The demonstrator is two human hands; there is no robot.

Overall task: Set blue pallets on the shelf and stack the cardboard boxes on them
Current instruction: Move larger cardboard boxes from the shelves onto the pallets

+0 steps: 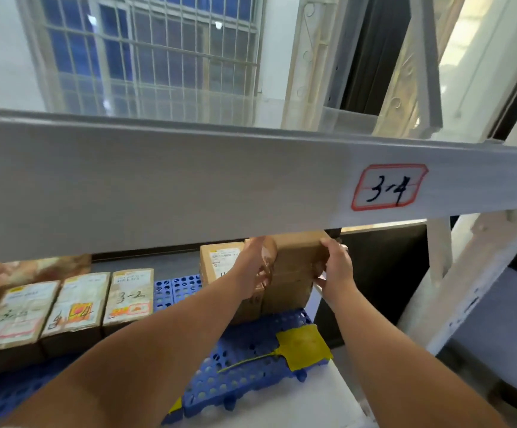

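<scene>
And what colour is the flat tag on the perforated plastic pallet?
The flat tag is yellow, clearest in the head view.

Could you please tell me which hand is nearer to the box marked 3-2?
Left. The left hand grips the held box on its left side, right of the 3-2 box; the right hand grips the opposite side, farther away.

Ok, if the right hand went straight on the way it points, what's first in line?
The box itself: the right hand grips its right side. Behind that, probably the dark panel at the back, though depth is unclear.
</scene>
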